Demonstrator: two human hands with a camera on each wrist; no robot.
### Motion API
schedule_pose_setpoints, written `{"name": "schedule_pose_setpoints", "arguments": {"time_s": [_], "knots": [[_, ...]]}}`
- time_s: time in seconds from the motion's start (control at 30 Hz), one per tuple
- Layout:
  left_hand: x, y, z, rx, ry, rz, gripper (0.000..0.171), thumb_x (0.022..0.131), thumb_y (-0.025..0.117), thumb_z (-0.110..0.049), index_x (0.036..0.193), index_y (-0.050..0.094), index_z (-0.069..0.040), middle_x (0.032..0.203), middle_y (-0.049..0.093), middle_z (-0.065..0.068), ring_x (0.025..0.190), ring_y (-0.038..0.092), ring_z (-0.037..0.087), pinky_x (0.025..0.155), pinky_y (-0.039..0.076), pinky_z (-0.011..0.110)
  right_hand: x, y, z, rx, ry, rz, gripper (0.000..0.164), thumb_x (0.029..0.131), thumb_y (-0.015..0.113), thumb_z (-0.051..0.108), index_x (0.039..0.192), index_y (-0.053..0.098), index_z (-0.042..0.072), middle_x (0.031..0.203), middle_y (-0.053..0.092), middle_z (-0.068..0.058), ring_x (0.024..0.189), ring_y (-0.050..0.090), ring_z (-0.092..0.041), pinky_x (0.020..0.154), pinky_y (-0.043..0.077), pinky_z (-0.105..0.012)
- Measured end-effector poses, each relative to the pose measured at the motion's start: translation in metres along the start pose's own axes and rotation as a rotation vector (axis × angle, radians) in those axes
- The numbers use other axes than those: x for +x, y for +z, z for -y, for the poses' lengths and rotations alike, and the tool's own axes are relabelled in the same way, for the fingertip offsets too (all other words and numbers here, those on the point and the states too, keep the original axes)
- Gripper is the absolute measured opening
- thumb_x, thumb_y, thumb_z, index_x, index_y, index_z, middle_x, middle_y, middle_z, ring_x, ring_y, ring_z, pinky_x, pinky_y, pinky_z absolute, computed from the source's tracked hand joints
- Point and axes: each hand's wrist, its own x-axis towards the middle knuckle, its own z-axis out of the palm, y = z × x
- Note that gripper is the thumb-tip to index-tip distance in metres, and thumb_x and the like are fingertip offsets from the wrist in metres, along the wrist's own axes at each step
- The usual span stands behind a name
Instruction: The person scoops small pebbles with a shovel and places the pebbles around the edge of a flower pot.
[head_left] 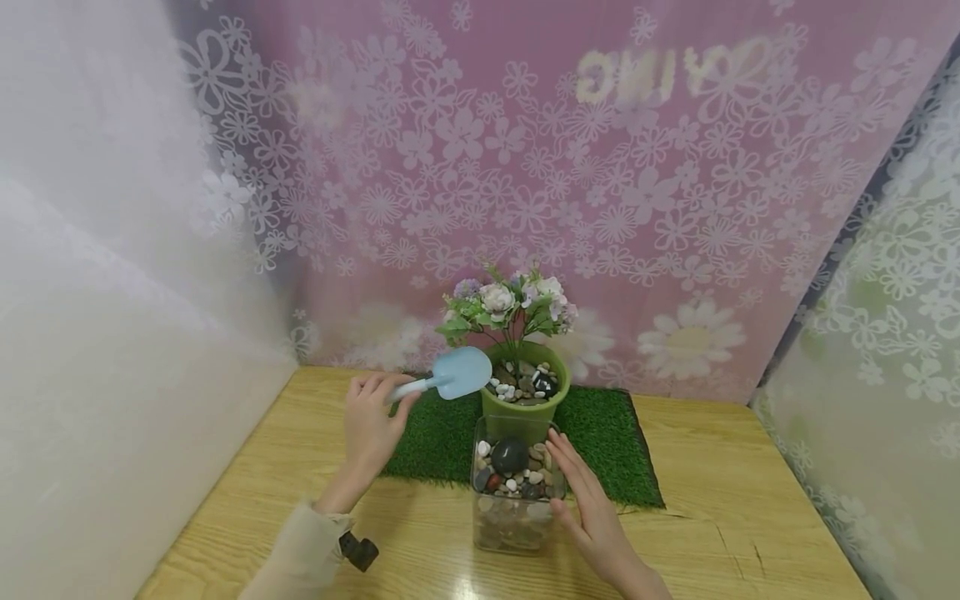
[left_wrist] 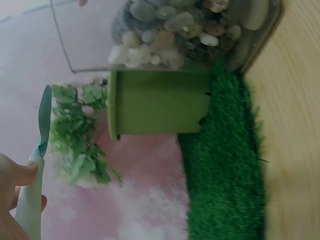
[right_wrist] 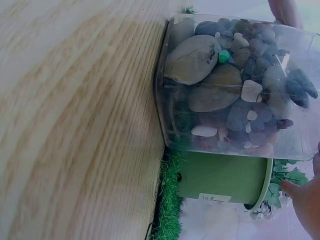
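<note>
My left hand (head_left: 375,425) grips the white handle of a small trowel (head_left: 461,372) with a pale blue blade. The blade is held beside the rim of a green flowerpot (head_left: 525,412), which contains pebbles and a bunch of artificial-looking flowers (head_left: 510,304). Nearer to me stands a clear square container (head_left: 517,542) partly filled with mixed stones (right_wrist: 215,87). A large black stone (head_left: 510,457) lies on top of them. My right hand (head_left: 596,525), its fingers mostly straight, touches the container's right side. In the left wrist view the trowel (left_wrist: 44,120) is seen edge-on.
A mat of green artificial grass (head_left: 611,450) lies under the pot on the wooden table (head_left: 712,542). Floral-patterned pink sheeting (head_left: 525,167) hangs behind it, with pale sheeting (head_left: 112,375) along the left side. A dark object (head_left: 358,550) sits on my left wrist.
</note>
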Motion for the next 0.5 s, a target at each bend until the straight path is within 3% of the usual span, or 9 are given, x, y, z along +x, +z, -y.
{"name": "schedule_pose_setpoints", "arguments": {"time_s": [0.33,0.5], "knots": [[-0.025,0.003,0.037,-0.017,-0.207,-0.018,0.024,0.084,0.084,-0.022,0.103,0.078,-0.009,0.101,0.074,0.018,0.086,0.051,0.034,0.079,0.036,0.043,0.002,-0.001,0.003,0.013,-0.012,-0.009,0.072,0.091,0.063,-0.001,0.157,0.034,0.003,0.163,0.029,-0.02,0.154,0.02,-0.02,0.117,0.01,-0.013],[-0.041,0.002,0.054,0.027,-0.288,0.03,0.022,0.085,0.084,-0.02,0.101,0.078,-0.007,0.096,0.073,0.018,0.084,0.051,0.036,0.077,0.036,0.044,0.002,-0.001,0.002,0.016,-0.017,-0.008,0.073,0.091,0.063,-0.002,0.157,0.033,0.004,0.163,0.029,-0.02,0.154,0.02,-0.02,0.117,0.01,-0.014]]}}
